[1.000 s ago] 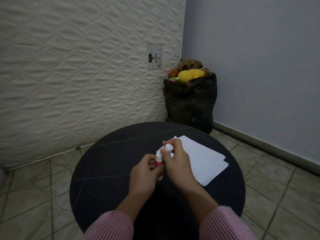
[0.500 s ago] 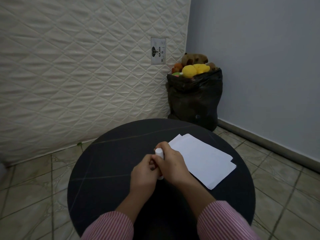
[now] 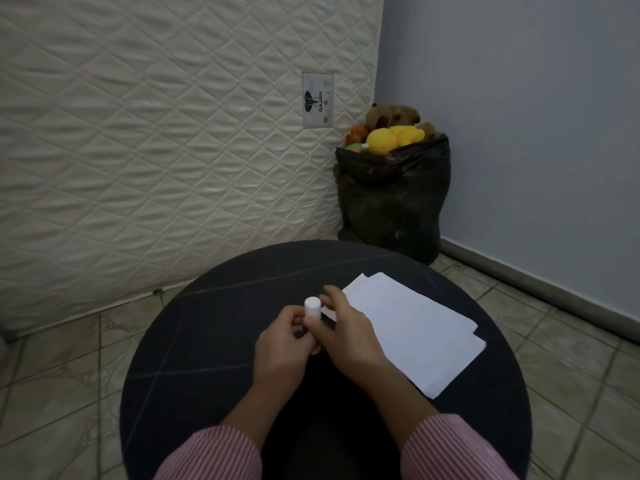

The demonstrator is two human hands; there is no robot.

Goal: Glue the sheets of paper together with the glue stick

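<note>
A white glue stick [image 3: 312, 307] stands upright between my hands over the middle of the round black table [image 3: 214, 306]. My left hand [image 3: 282, 336] grips its lower body, which is mostly hidden. My right hand [image 3: 341, 327] holds the stick from the right, thumb and fingers near its white top, index finger raised. A stack of white paper sheets [image 3: 412, 327] lies flat on the table just right of my right hand, slightly fanned at the corners.
A quilted white mattress [image 3: 156, 150] leans against the wall behind the table. A black bag [image 3: 393, 199] full of plush toys sits in the corner. Tiled floor surrounds the table; a grey wall is on the right.
The white top of the glue stick, covered by my right hand half a second ago, now shows above my fingers. My right index finger has lifted. The view has shifted slightly.
</note>
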